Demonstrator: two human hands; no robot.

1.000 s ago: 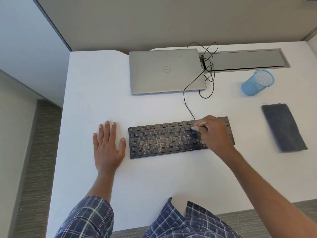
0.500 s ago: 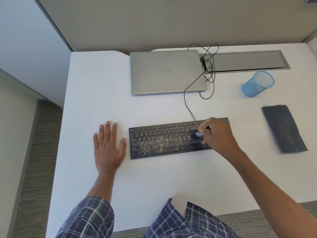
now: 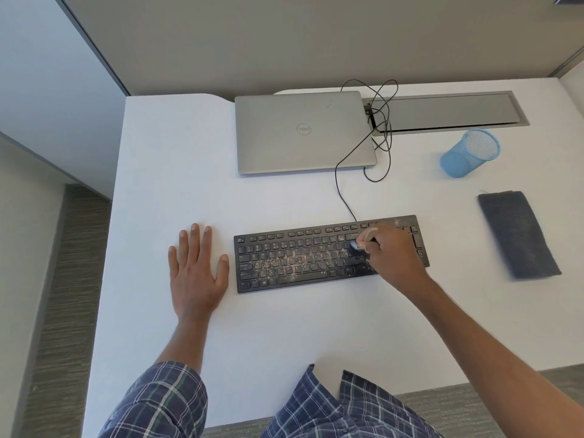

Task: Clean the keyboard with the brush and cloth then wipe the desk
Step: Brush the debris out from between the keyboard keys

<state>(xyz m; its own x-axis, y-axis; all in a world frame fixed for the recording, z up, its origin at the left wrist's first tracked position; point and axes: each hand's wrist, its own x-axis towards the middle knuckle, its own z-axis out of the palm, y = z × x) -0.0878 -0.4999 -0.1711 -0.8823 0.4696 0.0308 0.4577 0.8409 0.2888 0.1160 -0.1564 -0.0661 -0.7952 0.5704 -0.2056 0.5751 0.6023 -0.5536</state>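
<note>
White surface [image 3: 284, 327] carries a closed silver laptop [image 3: 300, 134] at the back and a black cabled keyboard [image 3: 300, 263] at centre, with tan dust on its middle keys. Folded grey cloth [image 3: 518, 235] lies well to the right, with a blue mesh cup [image 3: 471, 153] behind it. Left grip [image 3: 197, 273] released, flat on the surface beside the keyboard. Right grip [image 3: 395, 254] clenched round a small tan-handled brush [image 3: 368, 236], bristles touching the right-hand keys.

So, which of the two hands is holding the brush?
The right hand, gripping the brush over the keyboard; the left hand lies flat on the desk, holding nothing.
</note>
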